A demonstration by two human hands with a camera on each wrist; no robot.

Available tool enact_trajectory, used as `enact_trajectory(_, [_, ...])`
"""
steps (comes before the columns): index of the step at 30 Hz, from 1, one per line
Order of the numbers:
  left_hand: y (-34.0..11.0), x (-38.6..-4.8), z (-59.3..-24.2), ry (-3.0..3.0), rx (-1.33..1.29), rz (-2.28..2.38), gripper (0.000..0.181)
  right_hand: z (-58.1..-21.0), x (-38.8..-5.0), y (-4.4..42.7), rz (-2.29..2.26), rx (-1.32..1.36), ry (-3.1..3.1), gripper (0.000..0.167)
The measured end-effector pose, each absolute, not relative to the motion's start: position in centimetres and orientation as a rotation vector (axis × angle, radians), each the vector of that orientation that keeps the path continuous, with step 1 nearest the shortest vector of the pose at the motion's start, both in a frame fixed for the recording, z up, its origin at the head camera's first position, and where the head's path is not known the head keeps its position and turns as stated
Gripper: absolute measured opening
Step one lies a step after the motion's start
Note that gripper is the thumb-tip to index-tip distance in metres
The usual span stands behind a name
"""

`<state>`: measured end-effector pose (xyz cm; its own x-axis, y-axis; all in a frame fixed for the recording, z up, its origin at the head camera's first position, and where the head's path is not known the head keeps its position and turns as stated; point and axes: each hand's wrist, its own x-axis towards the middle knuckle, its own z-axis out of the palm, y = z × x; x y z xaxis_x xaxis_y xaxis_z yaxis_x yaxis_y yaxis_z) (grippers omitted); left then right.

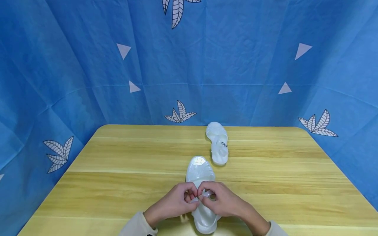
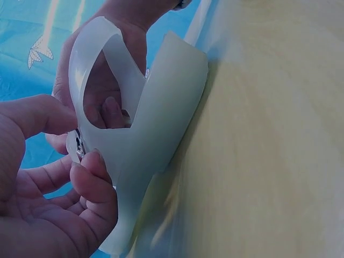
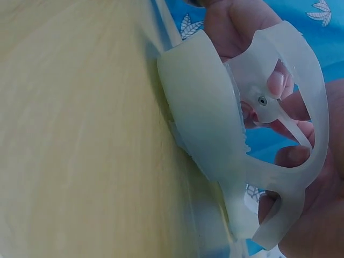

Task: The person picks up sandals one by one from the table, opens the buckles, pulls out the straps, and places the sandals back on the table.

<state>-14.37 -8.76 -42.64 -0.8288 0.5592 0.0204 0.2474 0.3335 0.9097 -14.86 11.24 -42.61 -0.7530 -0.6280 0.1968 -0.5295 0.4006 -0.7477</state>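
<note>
A translucent white jelly sandal [image 1: 198, 172] lies on the table near its front edge, toe pointing away from me. My left hand [image 1: 178, 200] pinches the strap's side piece at a small metal buckle [image 2: 79, 144]. From the other side, my right hand [image 1: 222, 200] pinches the thin ankle strap [image 3: 293, 130], and both hands' fingertips meet above the insole. A round metal rivet [image 3: 262, 100] shows on the side piece under the left fingers. Whether the strap's end passes through the buckle is hidden by the fingers.
A second white jelly sandal [image 1: 217, 141] with a metal buckle lies farther back, slightly to the right. The wooden table [image 1: 133, 164] has rounded back corners. Blue patterned cloth [image 1: 236, 65] hangs behind and along both sides.
</note>
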Motion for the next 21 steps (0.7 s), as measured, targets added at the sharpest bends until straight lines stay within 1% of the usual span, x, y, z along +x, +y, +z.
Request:
enact_trajectory(5, [-8.79, -14.35, -42.64, 2.306, 0.729, 1.490, 0.011, -42.61, -14.82, 11.19, -1.292, -1.062, 2.528, 0.016])
enact_trajectory(9, [-8.87, -14.35, -42.58, 2.283, 0.725, 1.505, 0.009, -42.81, -14.84, 11.18, -1.317, -1.007, 2.579, 0.009])
enact_trajectory(13, [-8.95, -14.38, -42.62, 2.262, 0.716, 1.512, 0.007, -43.15, -14.94, 11.11, -1.358, -0.940, 2.612, 0.016])
enact_trajectory(21, [-8.91, -14.32, -42.40, 2.271, 0.721, 1.515, 0.008, -43.20, -15.16, 11.10, -1.354, -0.928, 2.629, 0.017])
